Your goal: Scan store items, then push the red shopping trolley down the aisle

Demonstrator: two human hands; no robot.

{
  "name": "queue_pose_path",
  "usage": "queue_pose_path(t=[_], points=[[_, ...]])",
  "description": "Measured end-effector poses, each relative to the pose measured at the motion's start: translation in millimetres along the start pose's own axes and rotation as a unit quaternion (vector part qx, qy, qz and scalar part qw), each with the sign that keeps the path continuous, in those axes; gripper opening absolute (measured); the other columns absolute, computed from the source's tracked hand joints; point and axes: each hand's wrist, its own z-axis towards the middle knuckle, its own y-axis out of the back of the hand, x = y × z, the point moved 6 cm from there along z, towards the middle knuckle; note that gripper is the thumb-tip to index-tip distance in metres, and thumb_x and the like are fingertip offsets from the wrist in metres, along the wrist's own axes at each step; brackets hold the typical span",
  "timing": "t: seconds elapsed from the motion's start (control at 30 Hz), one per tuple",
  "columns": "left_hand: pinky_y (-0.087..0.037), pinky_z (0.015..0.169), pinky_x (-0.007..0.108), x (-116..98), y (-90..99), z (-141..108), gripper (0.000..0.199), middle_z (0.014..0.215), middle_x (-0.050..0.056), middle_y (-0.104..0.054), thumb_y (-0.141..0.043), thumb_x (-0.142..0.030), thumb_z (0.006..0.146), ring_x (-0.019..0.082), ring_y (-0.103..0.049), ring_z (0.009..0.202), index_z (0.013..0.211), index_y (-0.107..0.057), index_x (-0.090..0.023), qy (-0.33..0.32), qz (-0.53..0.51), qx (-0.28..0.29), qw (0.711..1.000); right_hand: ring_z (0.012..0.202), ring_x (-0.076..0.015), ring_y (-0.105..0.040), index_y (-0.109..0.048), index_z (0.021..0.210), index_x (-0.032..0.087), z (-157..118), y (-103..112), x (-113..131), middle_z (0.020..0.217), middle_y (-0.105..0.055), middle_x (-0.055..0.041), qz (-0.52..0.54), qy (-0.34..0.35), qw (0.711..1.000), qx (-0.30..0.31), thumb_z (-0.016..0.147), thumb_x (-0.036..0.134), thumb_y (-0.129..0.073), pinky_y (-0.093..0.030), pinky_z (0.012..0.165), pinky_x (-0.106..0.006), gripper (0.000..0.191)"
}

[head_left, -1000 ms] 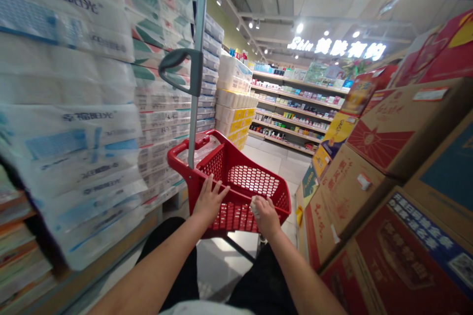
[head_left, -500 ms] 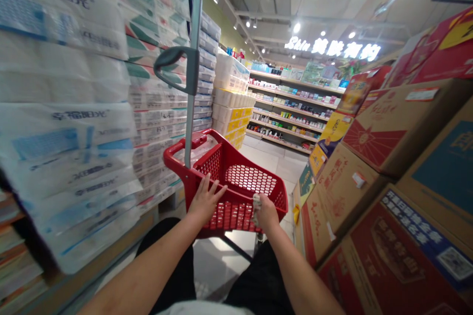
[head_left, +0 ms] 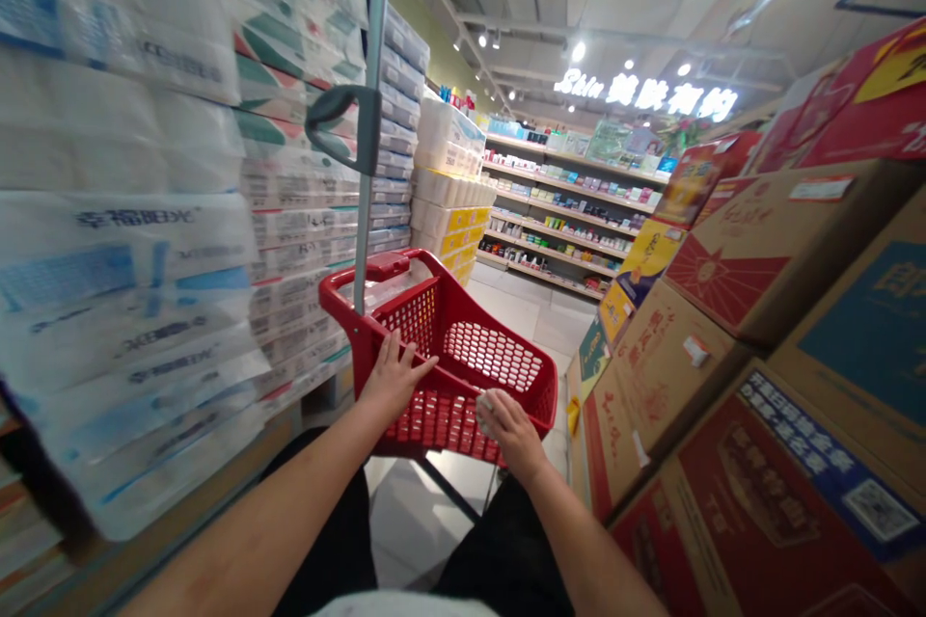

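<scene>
A red plastic shopping cart (head_left: 463, 362) with perforated walls stands in front of me, its basket showing no goods in the main part. My left hand (head_left: 394, 378) rests on the cart's near side rim with its fingers spread. My right hand (head_left: 507, 424) is at the near rim farther right, its fingers wrapped round a crumpled whitish cloth or tissue (head_left: 486, 413). A metal pole (head_left: 370, 202) with a grey loop handle (head_left: 345, 127) rises from the cart's left end.
Wrapped paper packs (head_left: 130, 280) are stacked high on the left. Cardboard boxes (head_left: 666, 357) line the right side. Beyond the tiled floor (head_left: 517, 304), shelves of small goods (head_left: 571, 202) stand below a lit sign (head_left: 643, 94).
My right hand has shifted slightly left along the rim and turned, so its back now shows. My left hand and the cart appear a little farther left in view.
</scene>
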Motion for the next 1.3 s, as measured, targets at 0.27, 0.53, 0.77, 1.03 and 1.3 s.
queue_pose_path(t=[0.27, 0.53, 0.77, 1.03, 1.3], points=[[-0.011, 0.116, 0.049, -43, -12.5, -3, 0.066, 0.143, 0.008, -0.045, -0.049, -0.015, 0.078, 0.032, -0.021, 0.140, 0.142, -0.039, -0.022, -0.084, -0.012, 0.045, 0.995, 0.142, -0.0274, -0.019, -0.028, 0.147, 0.012, 0, -1, 26, 0.152, -0.029, -0.0071, -0.034, -0.019, 0.998, 0.046, 0.084, 0.010, -0.047, -0.029, 0.115, -0.048, 0.066], [-0.010, 0.114, 0.054, -46, -7.0, -2, 0.065, 0.139, 0.007, -0.050, -0.049, -0.010, 0.075, 0.034, -0.029, 0.136, 0.137, -0.046, -0.028, -0.074, -0.011, 0.035, 0.997, 0.130, -0.0240, -0.043, -0.053, 0.132, 0.016, 4, -13, 18, 0.136, -0.051, -0.0083, -0.039, 0.013, 0.997, 0.072, 0.091, 0.011, -0.048, -0.045, 0.105, -0.039, 0.041], [-0.013, 0.113, 0.054, -47, -5.6, -10, 0.069, 0.138, 0.006, -0.050, -0.048, -0.009, 0.076, 0.033, -0.032, 0.132, 0.141, -0.040, -0.030, -0.087, 0.010, 0.011, 0.996, 0.128, -0.0222, -0.042, -0.056, 0.128, 0.018, 17, 0, 31, 0.136, -0.050, -0.0071, 0.004, 0.000, 1.000, 0.019, 0.095, 0.014, -0.042, -0.046, 0.104, -0.037, 0.035], [-0.029, 0.108, 0.041, -20, -2.3, 9, 0.066, 0.128, 0.003, -0.057, -0.044, -0.007, 0.079, 0.023, -0.046, 0.115, 0.140, -0.042, -0.030, -0.201, -0.008, 0.022, 0.979, 0.114, -0.0202, -0.047, -0.056, 0.124, 0.016, 18, -9, 33, 0.124, -0.056, -0.0108, 0.043, -0.035, 0.997, 0.050, 0.094, 0.015, -0.044, -0.047, 0.096, -0.035, 0.032], [-0.022, 0.114, 0.047, -20, 0.2, -6, 0.060, 0.132, 0.007, -0.051, -0.050, -0.015, 0.081, 0.027, -0.036, 0.129, 0.139, -0.044, -0.030, -0.132, 0.003, -0.048, 0.990, 0.111, -0.0200, -0.047, -0.058, 0.122, 0.016, 30, -15, 44, 0.123, -0.056, -0.0099, 0.049, -0.044, 0.998, 0.021, 0.094, 0.016, -0.042, -0.044, 0.099, -0.035, 0.032]])
